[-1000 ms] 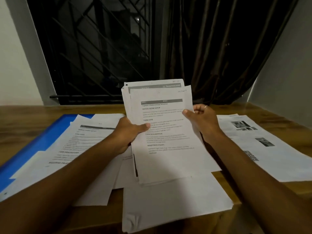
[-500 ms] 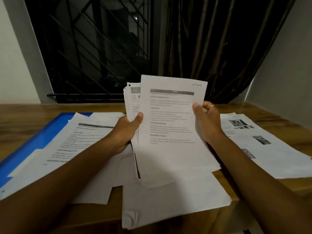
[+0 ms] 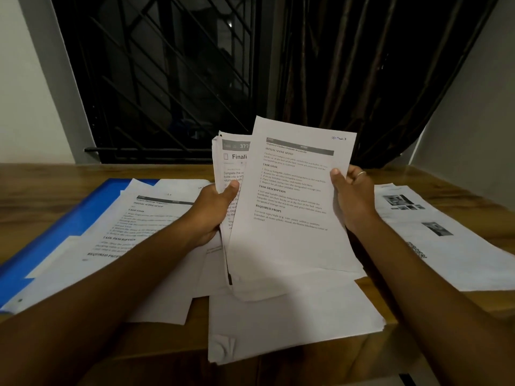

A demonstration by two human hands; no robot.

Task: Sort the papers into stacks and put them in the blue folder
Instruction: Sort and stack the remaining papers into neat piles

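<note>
The folder (image 3: 55, 235) lies along the left edge of the desk (image 3: 446, 179), partly under the left pile (image 3: 145, 232); a near pile (image 3: 292, 324) sits at the front edge, a right pile (image 3: 451, 254) by the right edge. I judge the paper light, limp and slippery — best pinched at a side edge. Above the middle, my left hand (image 3: 214, 210) grips the sheaf (image 3: 231, 162), thumb on its front; my right hand (image 3: 354, 199) pinches one sheet (image 3: 292, 232) by its right edge.

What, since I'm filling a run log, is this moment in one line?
step: sorting | left hand: grips bundle | right hand: pinches sheet, offset right of bundle | folder: on desk, under papers
</note>
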